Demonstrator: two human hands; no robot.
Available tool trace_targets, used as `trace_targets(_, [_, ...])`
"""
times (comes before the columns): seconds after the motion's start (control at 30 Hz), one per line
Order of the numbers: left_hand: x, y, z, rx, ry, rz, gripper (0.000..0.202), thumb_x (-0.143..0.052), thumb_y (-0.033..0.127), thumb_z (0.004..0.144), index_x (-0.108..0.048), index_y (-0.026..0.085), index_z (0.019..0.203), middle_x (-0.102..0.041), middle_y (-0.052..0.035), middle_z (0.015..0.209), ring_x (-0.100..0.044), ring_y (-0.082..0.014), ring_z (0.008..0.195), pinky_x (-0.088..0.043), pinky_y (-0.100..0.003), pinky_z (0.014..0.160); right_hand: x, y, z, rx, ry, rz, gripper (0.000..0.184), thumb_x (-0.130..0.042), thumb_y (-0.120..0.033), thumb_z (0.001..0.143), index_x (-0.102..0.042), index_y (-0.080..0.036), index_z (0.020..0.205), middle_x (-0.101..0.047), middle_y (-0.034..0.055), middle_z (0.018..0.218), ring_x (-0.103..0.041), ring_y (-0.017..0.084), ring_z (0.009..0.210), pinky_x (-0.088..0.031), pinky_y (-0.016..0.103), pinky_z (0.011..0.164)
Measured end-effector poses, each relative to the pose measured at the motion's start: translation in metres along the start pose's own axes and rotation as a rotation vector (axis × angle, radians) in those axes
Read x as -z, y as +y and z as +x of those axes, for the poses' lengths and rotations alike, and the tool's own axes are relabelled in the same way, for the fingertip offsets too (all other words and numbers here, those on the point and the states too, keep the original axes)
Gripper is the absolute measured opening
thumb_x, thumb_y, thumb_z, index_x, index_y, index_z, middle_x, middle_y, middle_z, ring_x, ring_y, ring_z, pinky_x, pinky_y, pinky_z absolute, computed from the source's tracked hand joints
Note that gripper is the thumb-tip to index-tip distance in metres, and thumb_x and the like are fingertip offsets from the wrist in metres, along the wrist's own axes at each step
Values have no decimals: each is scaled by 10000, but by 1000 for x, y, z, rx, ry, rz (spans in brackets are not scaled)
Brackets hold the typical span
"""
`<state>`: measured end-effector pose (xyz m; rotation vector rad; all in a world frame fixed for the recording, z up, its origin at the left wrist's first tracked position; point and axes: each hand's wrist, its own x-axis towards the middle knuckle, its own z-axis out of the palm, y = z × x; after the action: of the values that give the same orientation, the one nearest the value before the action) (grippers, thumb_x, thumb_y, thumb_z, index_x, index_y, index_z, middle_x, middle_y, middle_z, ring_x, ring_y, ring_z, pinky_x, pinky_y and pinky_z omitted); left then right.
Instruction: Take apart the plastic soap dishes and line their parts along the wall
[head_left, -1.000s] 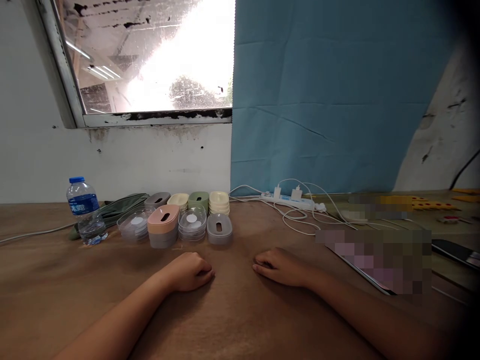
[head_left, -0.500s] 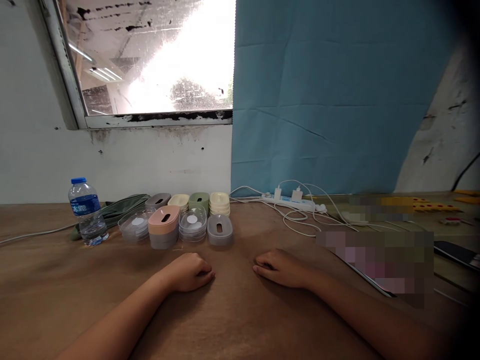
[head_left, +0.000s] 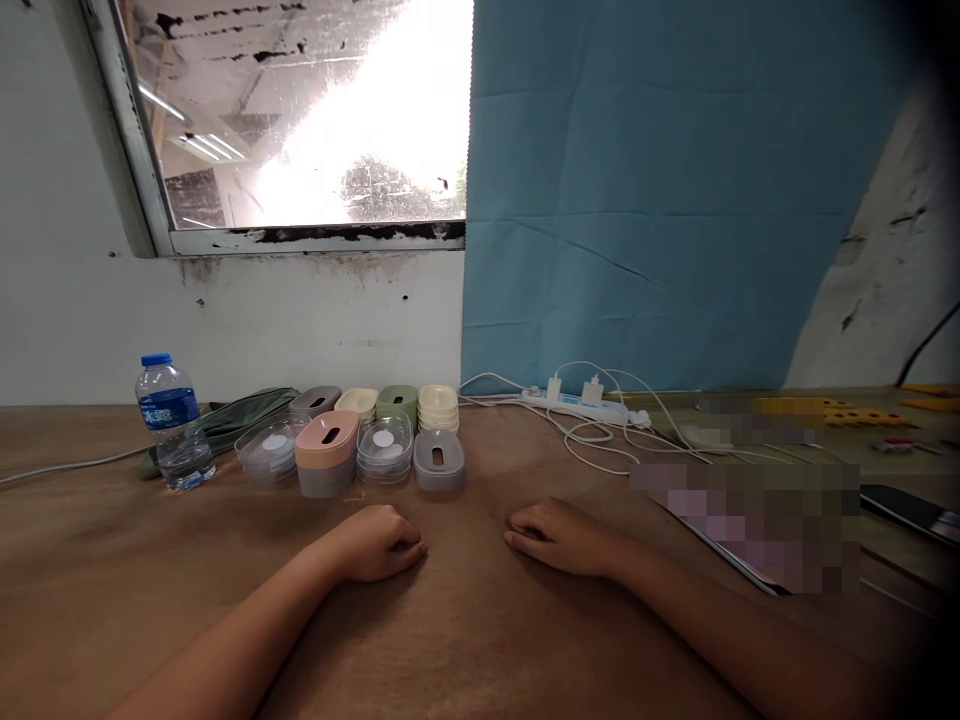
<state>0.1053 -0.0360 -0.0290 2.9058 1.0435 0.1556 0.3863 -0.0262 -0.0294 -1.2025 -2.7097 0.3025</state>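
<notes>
My left hand (head_left: 379, 543) rests on the brown wooden table (head_left: 420, 640), its fingers curled into a loose fist with nothing showing in them. Across a gap lies my right hand (head_left: 559, 537), also closed and resting on the table with no object visible in it. Beyond my left hand stand a peach-and-grey box with a slotted lid (head_left: 327, 452), a stack of clear plastic containers (head_left: 385, 450) and a small grey slotted box (head_left: 439, 460). Neither hand touches them. Behind are a green slotted box (head_left: 398, 401) and stacked cream containers (head_left: 439, 407).
At the left stands a water bottle (head_left: 171, 425) beside a dark green pouch (head_left: 240, 420). A white power strip (head_left: 577, 404) with tangled cables lies by the blue cloth (head_left: 645, 200). On the right, a blurred-out flat device (head_left: 739, 525) lies near my right forearm.
</notes>
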Motion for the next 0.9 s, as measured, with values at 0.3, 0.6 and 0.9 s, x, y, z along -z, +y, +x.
trace_targets(0.3, [2, 1, 0, 8, -14, -3, 371, -359, 299, 879, -523, 160, 576, -559, -2, 559, -387, -85, 478, -226, -235, 479, 0, 0, -1, 12, 0, -4, 338, -381, -329, 864, -400, -167, 568, -451, -27, 561, -401, 90, 518, -245, 220, 500])
trace_targets(0.6, [0, -2, 0, -6, -6, -23, 368, -364, 295, 874, -494, 152, 561, -534, 6, 540, -349, -75, 465, -212, -224, 464, 0, 1, -1, 20, 7, -2, 337, -389, -331, 859, -390, -164, 567, -455, -26, 566, -401, 87, 519, -242, 213, 495])
trace_targets(0.9, [1, -1, 0, -5, 2, -33, 369, -370, 296, 871, -489, 153, 552, -516, 9, 525, -336, -76, 459, -210, -224, 464, 0, 0, 0, 15, 9, -3, 344, -392, -338, 860, -408, -164, 564, -457, -24, 563, -401, 88, 517, -239, 217, 492])
